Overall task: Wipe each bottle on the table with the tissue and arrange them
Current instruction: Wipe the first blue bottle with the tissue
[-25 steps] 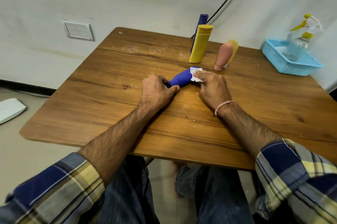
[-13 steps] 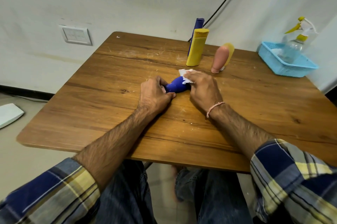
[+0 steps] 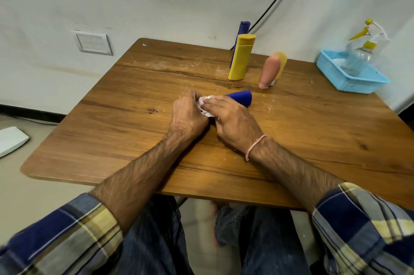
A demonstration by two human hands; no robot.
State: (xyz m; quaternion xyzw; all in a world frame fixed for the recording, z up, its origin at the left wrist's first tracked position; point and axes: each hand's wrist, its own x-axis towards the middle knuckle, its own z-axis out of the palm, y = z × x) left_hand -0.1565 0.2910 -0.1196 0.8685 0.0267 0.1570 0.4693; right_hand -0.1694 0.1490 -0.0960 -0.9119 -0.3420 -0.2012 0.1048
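- Left hand (image 3: 188, 115): curled closed at the narrow end of the blue bottle (image 3: 239, 98). Fingers meet the tissue (image 3: 205, 106) there. A second ago it gripped that same end with no tissue under it.
- Tissue: has moved. A second ago it sat at the bottle's wide far end; half a second ago it was mid-body; now it is bunched at the near-left end, between the two hands.
- Right hand (image 3: 230, 118): fingers bent down over the tissue and the bottle's body, pressing both against the desk (image 3: 313, 140). Not a full fist, palm down. It has slid left along the bottle with the tissue, and now touches the left hand.
- Blue bottle: lying on its side mid-desk. Wide flat end points right and is now uncovered; earlier that end was hidden by tissue and fingers.
- Yellow bottle (image 3: 240, 57): upright at the far edge, unchanged. Tall dark blue bottle (image 3: 243, 30) stands just behind it.
- Pink bottle (image 3: 270, 71): cap down, right of the yellow one, with a yellow rounded bottle (image 3: 282, 59) just behind. Same spots as before.
- Blue basket (image 3: 358, 82): far right corner, clear spray bottle (image 3: 363, 50) standing in it. Unchanged.
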